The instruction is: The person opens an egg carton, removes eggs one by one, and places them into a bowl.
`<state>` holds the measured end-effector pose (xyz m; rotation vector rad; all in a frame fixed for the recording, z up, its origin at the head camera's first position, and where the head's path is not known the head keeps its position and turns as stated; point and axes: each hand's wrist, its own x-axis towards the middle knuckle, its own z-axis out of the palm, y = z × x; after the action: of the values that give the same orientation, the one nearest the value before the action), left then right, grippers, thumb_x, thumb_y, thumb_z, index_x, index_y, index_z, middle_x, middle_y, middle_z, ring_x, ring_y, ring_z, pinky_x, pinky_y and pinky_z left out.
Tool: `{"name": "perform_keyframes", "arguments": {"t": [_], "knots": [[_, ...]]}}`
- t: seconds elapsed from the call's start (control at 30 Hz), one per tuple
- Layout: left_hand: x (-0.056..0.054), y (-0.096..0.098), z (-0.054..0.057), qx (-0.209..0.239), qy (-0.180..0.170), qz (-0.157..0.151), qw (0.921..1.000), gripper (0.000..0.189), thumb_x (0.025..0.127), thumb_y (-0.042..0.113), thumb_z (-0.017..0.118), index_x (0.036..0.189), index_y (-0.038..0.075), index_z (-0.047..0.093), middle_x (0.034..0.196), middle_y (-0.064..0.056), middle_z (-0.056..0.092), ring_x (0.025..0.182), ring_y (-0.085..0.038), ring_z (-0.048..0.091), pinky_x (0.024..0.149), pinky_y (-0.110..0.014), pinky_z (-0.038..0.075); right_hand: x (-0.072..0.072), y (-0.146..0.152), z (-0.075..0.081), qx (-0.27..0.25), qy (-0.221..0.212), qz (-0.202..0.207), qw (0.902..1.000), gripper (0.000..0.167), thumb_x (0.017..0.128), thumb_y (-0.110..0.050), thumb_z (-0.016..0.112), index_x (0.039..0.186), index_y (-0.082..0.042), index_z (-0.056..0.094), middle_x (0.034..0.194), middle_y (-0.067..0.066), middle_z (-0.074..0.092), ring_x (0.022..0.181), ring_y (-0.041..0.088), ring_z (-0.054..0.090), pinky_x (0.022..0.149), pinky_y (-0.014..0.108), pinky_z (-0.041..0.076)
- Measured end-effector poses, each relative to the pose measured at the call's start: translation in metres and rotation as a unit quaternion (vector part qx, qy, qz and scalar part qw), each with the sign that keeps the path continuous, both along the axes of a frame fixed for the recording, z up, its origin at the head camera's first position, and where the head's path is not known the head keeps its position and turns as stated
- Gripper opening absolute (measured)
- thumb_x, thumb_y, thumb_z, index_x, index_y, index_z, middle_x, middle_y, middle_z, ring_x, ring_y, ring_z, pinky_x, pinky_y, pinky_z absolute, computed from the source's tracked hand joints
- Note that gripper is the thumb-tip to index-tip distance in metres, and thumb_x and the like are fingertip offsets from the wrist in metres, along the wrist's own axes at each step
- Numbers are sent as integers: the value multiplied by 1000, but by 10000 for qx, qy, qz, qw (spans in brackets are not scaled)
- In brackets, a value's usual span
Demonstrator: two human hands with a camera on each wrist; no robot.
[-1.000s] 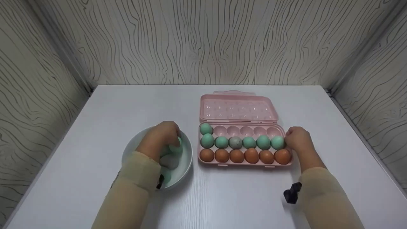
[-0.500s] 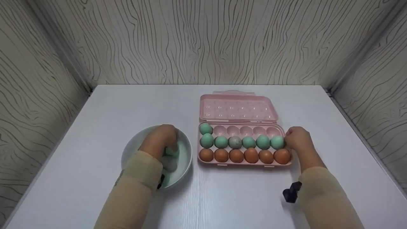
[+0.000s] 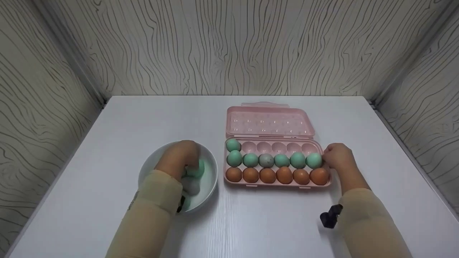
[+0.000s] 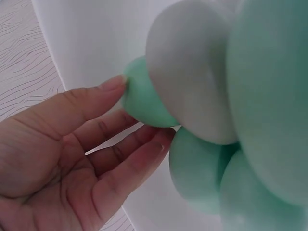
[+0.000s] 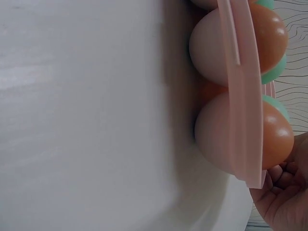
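My left hand [image 3: 182, 156] reaches down into a white bowl [image 3: 211, 184] of eggs, its fingertips mostly hidden in the head view. The left wrist view shows the thumb and fingers about a small green egg [image 4: 147, 98], beside a pale grey egg [image 4: 190, 72] and several other green ones. A pink plastic egg carton [image 3: 279, 147] lies to the right of the bowl. Its front row holds brown eggs [image 3: 267, 175], its middle row green eggs [image 3: 297, 160] and a greyish one. One green egg sits at the back row's left end. My right hand [image 3: 339, 156] grips the carton's right end, fingers curled at its edge.
The carton's pink lid [image 3: 269, 122] is folded back flat behind it. Both stand on a white table [image 3: 165, 118] with wood-patterned panels [image 3: 229, 46] at the back and sides. A black camera mount [image 3: 330, 216] sticks out from the right wrist.
My left hand has shifted slightly left and toward me within the bowl, and the green eggs by its fingers have moved a little. The right hand stays at the carton's end.
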<state>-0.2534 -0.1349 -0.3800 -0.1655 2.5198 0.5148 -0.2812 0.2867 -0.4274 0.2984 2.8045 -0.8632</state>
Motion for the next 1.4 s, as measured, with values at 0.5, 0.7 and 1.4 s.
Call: {"name": "perform_keyframes", "arguments": {"t": [0.5, 0.7, 1.4], "knots": [[-2, 0, 27, 235, 578, -221, 9978, 30, 77, 9, 69, 107, 4, 65, 100, -9, 64, 91, -26, 58, 84, -43, 47, -3, -1, 1, 60, -68, 33, 10000, 17, 83, -7, 46, 88, 4, 58, 77, 13, 57, 67, 20, 51, 56, 28, 43], [-4, 5, 37, 384, 1001, -312, 9937, 32, 78, 14, 69, 108, 4, 63, 104, -12, 63, 94, -28, 60, 83, -44, 48, -2, -1, 2, 37, -81, 35, 10000, 17, 84, -8, 46, 89, 4, 57, 78, 13, 56, 68, 21, 51, 57, 28, 43], [-21, 60, 37, 872, 2005, 22, 9758, 31, 80, 19, 69, 108, 8, 61, 108, -8, 62, 98, -24, 57, 85, -40, 48, 0, -1, 2, -47, -87, 7, 10000, 13, 83, -7, 48, 84, 2, 57, 71, 9, 55, 63, 18, 50, 54, 26, 43]]}}
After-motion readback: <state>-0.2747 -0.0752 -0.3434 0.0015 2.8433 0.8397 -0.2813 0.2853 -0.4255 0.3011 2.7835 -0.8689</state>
